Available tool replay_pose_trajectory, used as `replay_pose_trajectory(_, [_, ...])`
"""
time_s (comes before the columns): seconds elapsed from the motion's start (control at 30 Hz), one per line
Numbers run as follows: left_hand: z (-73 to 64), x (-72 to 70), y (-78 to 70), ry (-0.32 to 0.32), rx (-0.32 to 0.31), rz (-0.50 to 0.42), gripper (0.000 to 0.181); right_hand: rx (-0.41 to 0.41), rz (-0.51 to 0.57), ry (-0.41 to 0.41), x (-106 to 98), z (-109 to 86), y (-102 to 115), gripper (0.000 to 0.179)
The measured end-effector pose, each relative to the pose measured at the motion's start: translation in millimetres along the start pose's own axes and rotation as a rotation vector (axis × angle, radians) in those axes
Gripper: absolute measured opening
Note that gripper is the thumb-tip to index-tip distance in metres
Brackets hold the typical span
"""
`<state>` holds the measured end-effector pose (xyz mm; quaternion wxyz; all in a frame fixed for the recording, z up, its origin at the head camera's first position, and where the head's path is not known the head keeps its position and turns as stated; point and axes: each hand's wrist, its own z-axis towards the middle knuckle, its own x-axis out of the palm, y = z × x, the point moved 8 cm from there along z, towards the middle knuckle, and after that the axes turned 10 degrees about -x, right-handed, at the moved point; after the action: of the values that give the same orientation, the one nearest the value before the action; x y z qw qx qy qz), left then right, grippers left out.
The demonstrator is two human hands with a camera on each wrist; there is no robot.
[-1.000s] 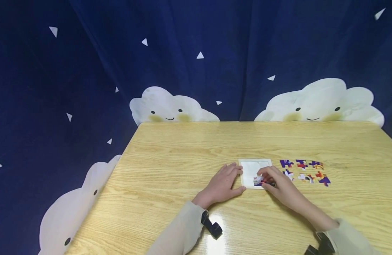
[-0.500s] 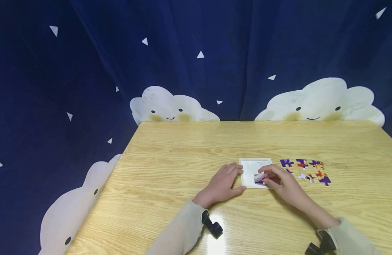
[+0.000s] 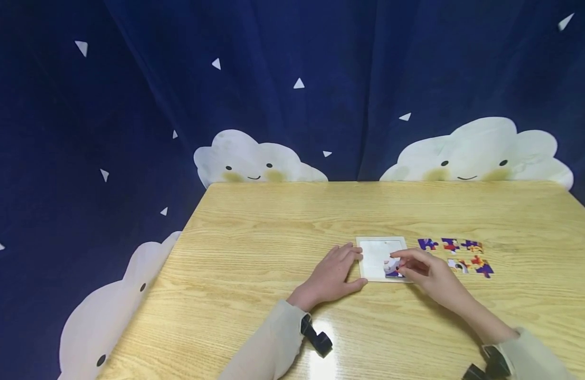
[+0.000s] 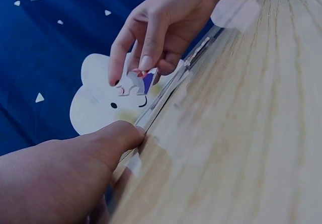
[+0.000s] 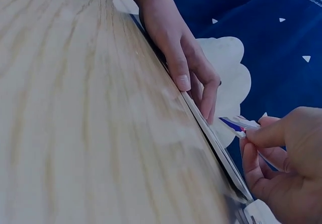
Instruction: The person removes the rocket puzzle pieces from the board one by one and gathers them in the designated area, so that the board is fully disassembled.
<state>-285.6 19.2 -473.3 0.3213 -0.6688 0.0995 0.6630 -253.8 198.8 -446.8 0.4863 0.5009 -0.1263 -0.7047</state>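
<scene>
A white square puzzle tray [image 3: 380, 239] lies on the wooden table. My left hand [image 3: 334, 273] rests along its left edge, fingers loosely extended and thumb at the near corner. Between thumb and fingers, my right hand [image 3: 435, 277] pinches a jigsaw piece [image 3: 392, 267] coloured white, purple and red. Both wrist views show this jigsaw piece [image 4: 137, 83] held up and tilted, apart from the tray surface. Part of it is covered by the right fingers, and the tray's right side is partly hidden behind that hand.
Several loose jigsaw pieces [image 3: 450, 244] lie in two rows to the right of the tray, some partly behind the right hand. The wooden table [image 3: 273, 221] reaches back to a dark blue curtain [image 3: 254, 95] printed with clouds and triangles.
My right hand has shifted slightly right, and the jigsaw piece in its pinch has moved right and turned over the tray. The left hand has stayed in place.
</scene>
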Motion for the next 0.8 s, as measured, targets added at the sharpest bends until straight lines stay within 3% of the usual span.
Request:
replay_pose_trajectory(0.43, [-1.0, 1.9, 1.4, 0.015, -0.007, -0.012, 0.056, 0.020, 0.079, -0.022, -18.8, -20.5, -5.6, 0.036])
replay_pose_trajectory(0.8, [-1.4, -0.5, 0.4, 0.007, -0.003, -0.017, 0.058, 0.060, 0.083, -0.021, -34.2, -38.8, -16.3, 0.034])
